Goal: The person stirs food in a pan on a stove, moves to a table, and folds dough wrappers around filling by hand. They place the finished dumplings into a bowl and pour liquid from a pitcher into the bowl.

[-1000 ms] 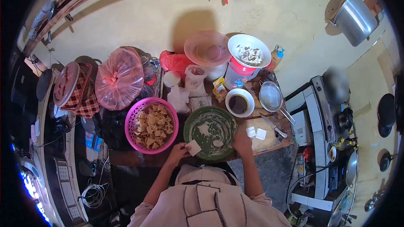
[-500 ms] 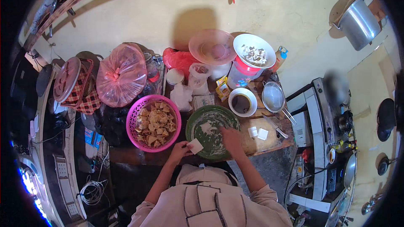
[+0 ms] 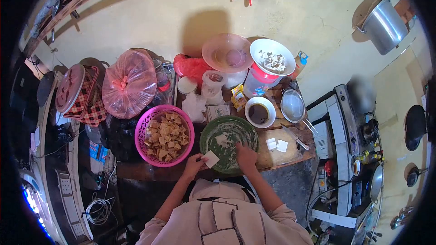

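Observation:
My left hand [image 3: 192, 166] pinches a white square wrapper [image 3: 210, 159] at the near left rim of a green bowl [image 3: 205, 153]. White paste [image 3: 222, 140] is smeared over the bowl's inside. Over the bowl's right side is my right hand [image 3: 246, 157], with its index finger stretched down toward the paste; its other fingers are partly hidden. Left of the bowl stands a pink basket [image 3: 139, 144] full of light brown folded pieces [image 3: 167, 138]. Two stacks of white squares [image 3: 282, 145] lie on the wooden table to the right.
A knife [image 3: 303, 144] and a strainer [image 3: 293, 106] lie at the right. Behind the green bowl are a white bowl [image 3: 247, 109] of dark liquid, yellow packets [image 3: 238, 98] and plastic bags [image 3: 194, 106]. A white bowl [image 3: 286, 50] holds folded pieces. A stove [image 3: 347, 104] stands right.
My right hand has drawn slightly back toward me and left, inside the green bowl's right side. My left hand keeps its hold on the wrapper. The whole view has shifted a little.

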